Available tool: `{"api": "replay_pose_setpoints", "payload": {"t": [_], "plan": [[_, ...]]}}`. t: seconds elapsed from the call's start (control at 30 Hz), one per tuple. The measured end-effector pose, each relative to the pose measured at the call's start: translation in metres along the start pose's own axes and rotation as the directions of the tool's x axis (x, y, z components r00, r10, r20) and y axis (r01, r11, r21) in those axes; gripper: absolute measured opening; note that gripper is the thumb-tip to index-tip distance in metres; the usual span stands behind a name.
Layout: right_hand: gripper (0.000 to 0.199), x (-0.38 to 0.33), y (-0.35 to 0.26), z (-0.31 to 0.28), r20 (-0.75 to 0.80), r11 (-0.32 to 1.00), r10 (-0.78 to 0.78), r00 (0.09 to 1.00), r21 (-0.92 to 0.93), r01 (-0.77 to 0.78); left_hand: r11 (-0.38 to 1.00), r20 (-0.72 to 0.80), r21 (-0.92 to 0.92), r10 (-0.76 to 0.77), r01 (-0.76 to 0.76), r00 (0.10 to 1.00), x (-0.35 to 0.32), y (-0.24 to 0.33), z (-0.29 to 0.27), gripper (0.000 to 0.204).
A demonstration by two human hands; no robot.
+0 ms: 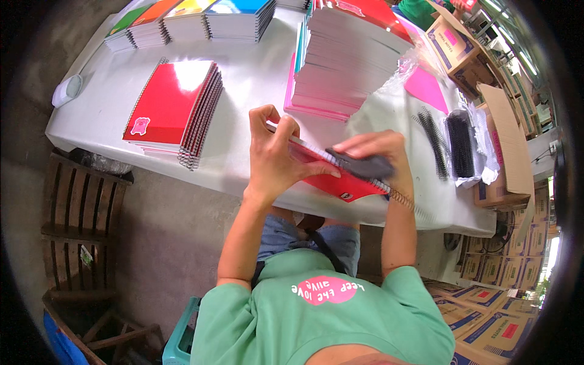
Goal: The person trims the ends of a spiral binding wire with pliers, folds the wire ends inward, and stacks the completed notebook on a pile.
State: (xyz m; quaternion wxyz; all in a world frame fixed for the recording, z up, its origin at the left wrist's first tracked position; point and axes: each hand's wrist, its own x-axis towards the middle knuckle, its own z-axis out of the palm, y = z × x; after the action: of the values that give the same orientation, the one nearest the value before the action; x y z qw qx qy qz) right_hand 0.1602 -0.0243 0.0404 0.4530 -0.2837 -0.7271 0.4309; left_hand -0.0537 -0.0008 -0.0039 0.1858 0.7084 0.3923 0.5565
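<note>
With the left hand (271, 155) pinching the red notebook (337, 185), the right hand (384, 148), gripping a dark tool (370, 167), should keep the coil (401, 198) straight.

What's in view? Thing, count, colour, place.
held notebook: one, red, left hand
spiral coil: one, dark, notebook edge
dark object: one, black, right hand
notebook stack: one, red, table left
mixed stacks: four+, green/orange/yellow/blue, far left
tall stack: one, mostly white, table centre
loose coils: uncounted, black, table right
pink sheet: one, pink, right
container: one, white, table left
table: one, white, centre
boxes: many, brown, right
wooden crates: unclear, brown, left
teal item: one, teal, lower left
co-worker: one, green top, upper right
shirt: one, green, lower centre
left hand: one, bare, centre
right hand: one, bare, centre
</note>
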Motion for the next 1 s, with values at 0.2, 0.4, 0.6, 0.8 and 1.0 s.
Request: {"api": "replay_pose_setpoints", "payload": {"t": [0.2, 0.4, 0.6, 0.8, 1.0], "plan": [[0.027, -0.002, 0.004, -0.004, -0.036, 0.950, -0.153, 0.988, 0.269, 0.157, 0.999, -0.071, -0.001, 0.052, -0.052, 0.996, -0.004, -0.003, 0.007, 0.082], [0.038, 0.013, 0.000, -0.001, 0.042, 0.957, -0.115, 0.993, 0.273, 0.099, 0.996, -0.066, -0.087, -0.021, 0.015, 0.998, -0.003, -0.004, 0.005, 0.085], [0.034, 0.023, -0.003, 0.005, -0.003, 0.900, -0.092, 0.996, 0.427, 0.084, 0.958, -0.057, -0.252, -0.158, 0.139, 0.986, -0.004, -0.016, 0.006, 0.092], [0.037, 0.027, 0.018, 0.007, -0.055, 0.959, -0.171, 0.984, 0.218, 0.179, 0.921, 0.026, -0.339, -0.196, 0.193, 0.980, -0.004, -0.018, 0.006, 0.094], [0.037, 0.048, 0.014, 0.015, 0.000, 0.974, -0.064, 0.998, -0.218, 0.062, 0.897, 0.073, -0.369, -0.234, 0.244, 0.970, -0.003, -0.015, 0.008, 0.091]]}}
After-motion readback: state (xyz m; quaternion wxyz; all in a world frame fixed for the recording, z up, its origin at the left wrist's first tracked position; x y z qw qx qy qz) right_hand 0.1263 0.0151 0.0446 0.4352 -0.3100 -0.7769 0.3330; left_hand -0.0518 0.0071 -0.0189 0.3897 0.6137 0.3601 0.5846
